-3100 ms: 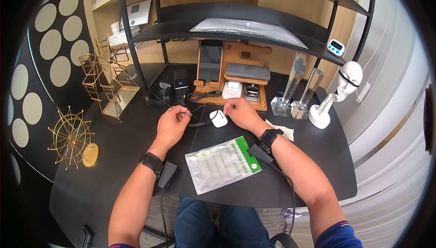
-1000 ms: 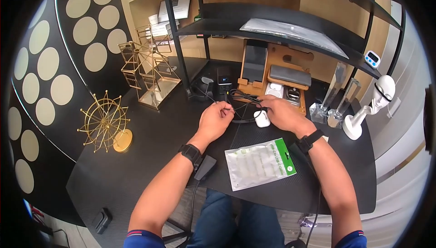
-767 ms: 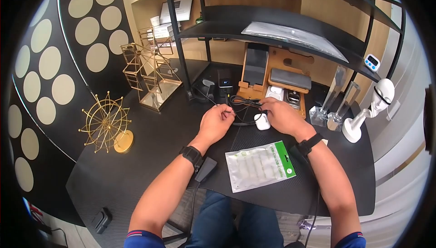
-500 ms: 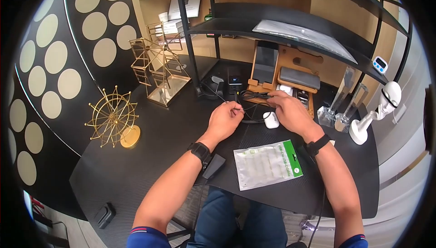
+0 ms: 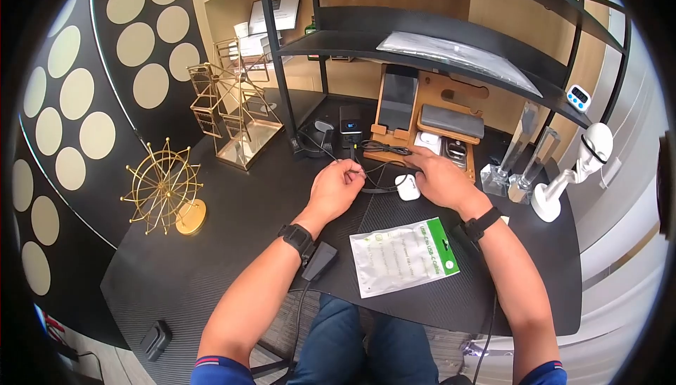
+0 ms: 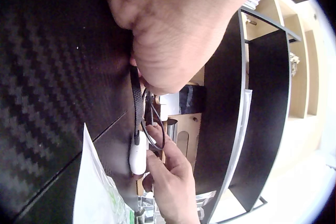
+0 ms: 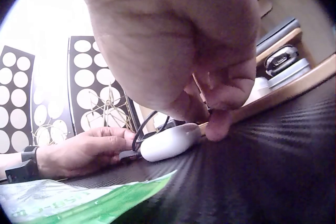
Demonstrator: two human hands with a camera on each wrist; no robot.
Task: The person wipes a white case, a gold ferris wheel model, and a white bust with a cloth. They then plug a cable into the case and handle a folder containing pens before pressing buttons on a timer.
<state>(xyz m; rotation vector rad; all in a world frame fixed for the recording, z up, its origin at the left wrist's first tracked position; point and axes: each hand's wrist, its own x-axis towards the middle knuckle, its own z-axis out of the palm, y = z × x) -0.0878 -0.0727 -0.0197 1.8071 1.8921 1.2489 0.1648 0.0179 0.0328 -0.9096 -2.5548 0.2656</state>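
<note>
My left hand (image 5: 338, 189) pinches a thin black cable (image 5: 317, 144) between thumb and fingers; the exact grip is partly hidden. A black woven strap (image 6: 137, 106) runs from beside these fingers to a white earbud case (image 5: 407, 188), which sits on the desk. My right hand (image 5: 443, 181) is just behind and to the right of the case, its index finger reaching to the end of a coiled black cable (image 5: 384, 147). In the right wrist view its other fingers bend down, one tip at the desktop beside the white case (image 7: 170, 142). A loop of cable (image 6: 161, 137) stands near it.
In front lies a cable packet (image 5: 401, 257). Behind are a power bank (image 5: 350, 123), a wooden stand (image 5: 398, 103), and a black shelf frame (image 5: 278, 75). Crystal trophies (image 5: 521, 152) and a white mask figure (image 5: 556, 188) stand right, gold wheel ornaments (image 5: 163, 184) left.
Compared with about three seconds ago, my right hand has shifted from beside the earbud case farther back toward the coiled cable. My left hand keeps its pinch. The head view has turned left.
</note>
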